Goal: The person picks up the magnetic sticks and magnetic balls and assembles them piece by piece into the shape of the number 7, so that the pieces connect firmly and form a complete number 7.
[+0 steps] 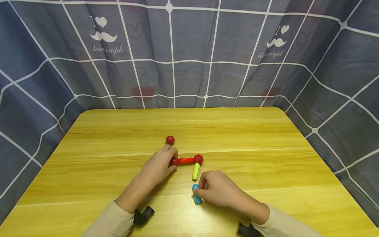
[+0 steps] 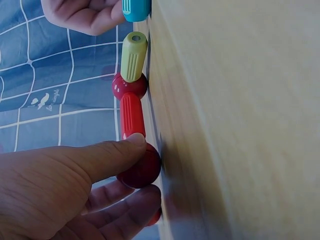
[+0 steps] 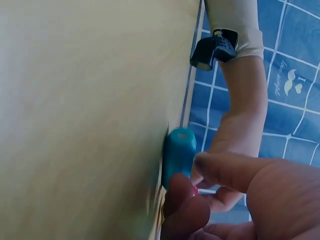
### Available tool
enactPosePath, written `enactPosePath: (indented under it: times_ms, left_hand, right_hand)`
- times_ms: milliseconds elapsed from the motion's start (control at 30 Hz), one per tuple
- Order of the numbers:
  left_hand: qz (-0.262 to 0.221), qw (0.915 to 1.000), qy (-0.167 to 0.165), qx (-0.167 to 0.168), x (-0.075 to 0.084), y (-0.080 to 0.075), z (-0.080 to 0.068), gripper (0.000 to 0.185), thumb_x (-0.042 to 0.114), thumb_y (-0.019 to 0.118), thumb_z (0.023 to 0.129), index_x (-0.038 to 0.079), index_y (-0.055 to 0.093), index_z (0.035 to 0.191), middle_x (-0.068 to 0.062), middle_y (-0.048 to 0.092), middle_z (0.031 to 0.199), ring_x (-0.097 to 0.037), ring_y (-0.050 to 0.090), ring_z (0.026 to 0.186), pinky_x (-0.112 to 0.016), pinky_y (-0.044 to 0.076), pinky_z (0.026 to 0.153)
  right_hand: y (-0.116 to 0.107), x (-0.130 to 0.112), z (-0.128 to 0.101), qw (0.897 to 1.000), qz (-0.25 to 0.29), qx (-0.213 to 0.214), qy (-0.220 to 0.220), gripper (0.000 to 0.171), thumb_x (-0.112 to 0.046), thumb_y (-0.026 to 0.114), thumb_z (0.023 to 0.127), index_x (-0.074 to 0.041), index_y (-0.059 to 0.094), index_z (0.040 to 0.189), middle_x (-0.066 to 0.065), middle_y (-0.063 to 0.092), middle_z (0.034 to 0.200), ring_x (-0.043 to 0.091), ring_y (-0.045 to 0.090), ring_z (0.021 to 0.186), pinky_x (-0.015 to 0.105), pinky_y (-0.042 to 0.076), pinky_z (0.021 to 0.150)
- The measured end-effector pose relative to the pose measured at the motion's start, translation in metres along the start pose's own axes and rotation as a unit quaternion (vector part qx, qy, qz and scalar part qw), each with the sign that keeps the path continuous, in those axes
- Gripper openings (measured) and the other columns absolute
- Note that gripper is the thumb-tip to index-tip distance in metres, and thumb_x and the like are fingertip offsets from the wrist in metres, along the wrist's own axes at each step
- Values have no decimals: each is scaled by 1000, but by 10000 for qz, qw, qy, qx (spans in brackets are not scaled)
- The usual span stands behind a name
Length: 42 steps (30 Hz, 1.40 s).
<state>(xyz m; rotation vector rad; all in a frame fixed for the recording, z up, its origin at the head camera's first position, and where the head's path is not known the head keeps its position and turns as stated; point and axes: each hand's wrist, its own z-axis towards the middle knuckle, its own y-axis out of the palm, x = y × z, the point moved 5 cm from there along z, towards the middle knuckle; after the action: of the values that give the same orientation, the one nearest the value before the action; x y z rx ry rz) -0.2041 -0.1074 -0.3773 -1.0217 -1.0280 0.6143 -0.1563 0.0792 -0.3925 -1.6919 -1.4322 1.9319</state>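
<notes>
On the yellow wooden table [image 1: 251,138] lies a small chain: a red ball [image 1: 174,161], a red rod [image 1: 186,160], a second red ball [image 1: 198,159] and a yellow-green rod [image 1: 195,171] pointing toward me. My left hand [image 1: 172,158] pinches the left end ball [image 2: 142,167] between thumb and fingers. My right hand [image 1: 202,189] grips a blue rod [image 1: 196,195] just below the yellow-green rod's free end, with a small gap between them. The blue rod [image 3: 179,155] lies on the tabletop. A loose red ball [image 1: 170,140] sits just beyond my left hand.
A grey-blue checked curtain [image 1: 189,59] surrounds the table on three sides. Black wrist straps [image 1: 143,215] sit on both beige sleeves near the front edge. My left forearm [image 3: 245,115] shows in the right wrist view.
</notes>
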Motion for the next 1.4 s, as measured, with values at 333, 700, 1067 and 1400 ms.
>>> enactPosePath:
  times_ms: [333, 700, 1067, 1400]
  left_hand:
    - [-26, 10000, 18, -5, 0, -1, 0, 31, 12, 83, 78, 9, 60, 98, 1, 48, 87, -14, 50, 71, -26, 46, 64]
    - [-6, 10000, -23, -49, 1, 0, 0, 31, 12, 84, 78, 9, 59, 98, 1, 48, 87, -14, 50, 70, -25, 46, 64]
    - [-26, 9999, -51, -125, 6, 0, 4, 32, 11, 84, 77, 8, 60, 97, -1, 49, 88, -15, 50, 71, -26, 47, 65]
    - [-56, 9998, -121, -135, 5, 2, 12, 34, 10, 85, 75, 7, 60, 97, -3, 50, 87, -17, 51, 73, -29, 48, 68]
  right_hand:
    - [7, 3, 9, 9949, 869, -342, 393, 19, -28, 74, 85, -16, 64, 74, -6, 63, 57, 8, 52, 45, 23, 40, 42]
    - [8, 12, 9, 9685, 2321, -531, 735, 21, -18, 71, 89, -1, 63, 80, 10, 68, 65, 25, 67, 54, 33, 53, 47]
    - [5, 17, 7, 9624, 2566, -584, 671, 20, -17, 72, 88, 0, 64, 81, 11, 68, 66, 25, 67, 55, 33, 53, 48]
    - [4, 23, 10, 9399, 3267, -561, 816, 19, -10, 72, 87, 5, 62, 91, 17, 69, 74, 25, 68, 60, 32, 55, 53]
